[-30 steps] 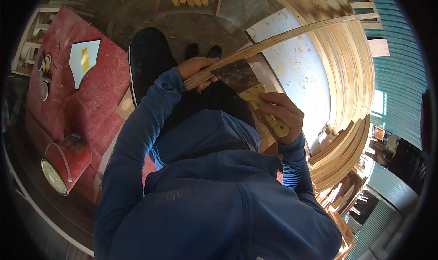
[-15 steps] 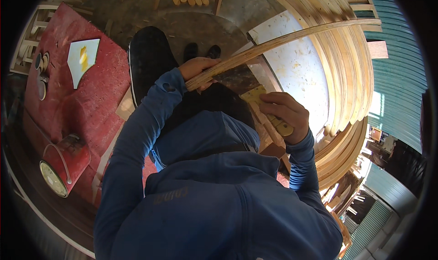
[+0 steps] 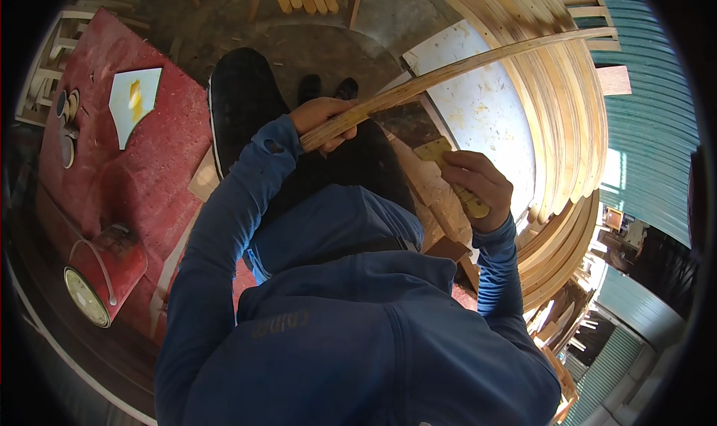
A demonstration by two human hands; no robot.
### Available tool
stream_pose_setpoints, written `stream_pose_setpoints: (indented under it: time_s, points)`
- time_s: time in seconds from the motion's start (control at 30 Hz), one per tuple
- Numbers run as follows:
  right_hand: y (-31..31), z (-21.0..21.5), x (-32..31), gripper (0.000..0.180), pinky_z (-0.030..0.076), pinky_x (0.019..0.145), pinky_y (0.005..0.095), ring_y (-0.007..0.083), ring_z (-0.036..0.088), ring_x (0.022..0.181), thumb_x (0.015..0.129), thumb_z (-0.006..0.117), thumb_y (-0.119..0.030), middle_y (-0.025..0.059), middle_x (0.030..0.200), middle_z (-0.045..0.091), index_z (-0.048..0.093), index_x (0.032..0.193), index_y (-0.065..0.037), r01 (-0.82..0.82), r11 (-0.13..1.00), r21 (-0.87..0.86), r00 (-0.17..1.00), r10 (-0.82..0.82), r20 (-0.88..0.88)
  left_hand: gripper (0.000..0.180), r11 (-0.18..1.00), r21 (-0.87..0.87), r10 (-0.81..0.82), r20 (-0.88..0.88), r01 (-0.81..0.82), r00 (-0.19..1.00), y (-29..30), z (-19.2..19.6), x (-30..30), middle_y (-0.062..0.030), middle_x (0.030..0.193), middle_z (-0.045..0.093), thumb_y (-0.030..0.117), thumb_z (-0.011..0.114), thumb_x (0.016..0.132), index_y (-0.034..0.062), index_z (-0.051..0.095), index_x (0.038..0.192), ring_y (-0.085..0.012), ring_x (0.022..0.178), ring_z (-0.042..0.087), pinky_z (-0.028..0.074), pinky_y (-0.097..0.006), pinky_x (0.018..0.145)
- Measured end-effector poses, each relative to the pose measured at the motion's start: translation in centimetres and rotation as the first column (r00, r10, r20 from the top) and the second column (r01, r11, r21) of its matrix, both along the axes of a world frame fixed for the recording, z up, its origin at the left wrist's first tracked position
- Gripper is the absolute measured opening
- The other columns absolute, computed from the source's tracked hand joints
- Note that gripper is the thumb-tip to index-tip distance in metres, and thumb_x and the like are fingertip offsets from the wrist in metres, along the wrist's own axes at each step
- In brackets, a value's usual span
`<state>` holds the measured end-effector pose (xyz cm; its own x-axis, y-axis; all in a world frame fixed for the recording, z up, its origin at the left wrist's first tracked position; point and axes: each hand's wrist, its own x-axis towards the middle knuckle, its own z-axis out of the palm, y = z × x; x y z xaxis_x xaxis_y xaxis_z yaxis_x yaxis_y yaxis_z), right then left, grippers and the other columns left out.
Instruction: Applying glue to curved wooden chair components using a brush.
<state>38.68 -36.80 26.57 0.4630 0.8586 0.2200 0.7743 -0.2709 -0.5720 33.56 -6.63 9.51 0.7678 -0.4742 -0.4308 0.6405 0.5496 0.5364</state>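
A workshop stacked with curved wooden ribs [image 3: 575, 149] (right side). The left hand [image 3: 323, 116] has its fingers closed round a long bent strip [image 3: 463, 66]; the right hand [image 3: 478, 181] grips a yellow-handled blade [image 3: 418, 138] beneath it. A slip could probably gouge the strip or nick the left hand.

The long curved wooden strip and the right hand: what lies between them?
In the head view, a broad dark blade with a yellow handle spans from the right hand to the curved wooden strip.
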Motion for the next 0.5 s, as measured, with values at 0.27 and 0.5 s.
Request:
stream_pose_setpoints:
  time_s: [0.27,0.5]
  points:
    - [0.3,-1.7,-0.5,0.036,0.057,0.088,0.0385,0.0365,0.068,0.104,0.070,0.078,-0.004,0.0192,0.114,0.068,0.073,0.106,-0.003,-0.063,0.997,-0.049,0.993,0.067,0.099,0.050,0.998,-0.025,-0.056,0.037,0.057,0.998,0.2,-0.5,0.0,-0.0059,0.063,0.059,0.039,0.033,0.109,0.0021,0.059,0.087,-0.0143,0.039,0.051,0.040,-0.026,0.037]
    - [-1.2,-0.7,0.1,0.032,0.056,0.090,0.0379,0.0343,0.066,0.109,0.074,0.080,-0.008,0.0204,0.119,0.066,0.073,0.104,-0.001,0.047,0.998,-0.043,0.997,-0.045,0.057,0.046,0.999,-0.029,-0.023,0.035,0.024,0.999,0.0,0.4,-0.1,-0.0061,0.070,0.062,0.038,0.035,0.109,0.0010,0.060,0.120,-0.0136,0.040,0.051,0.040,-0.025,0.038]
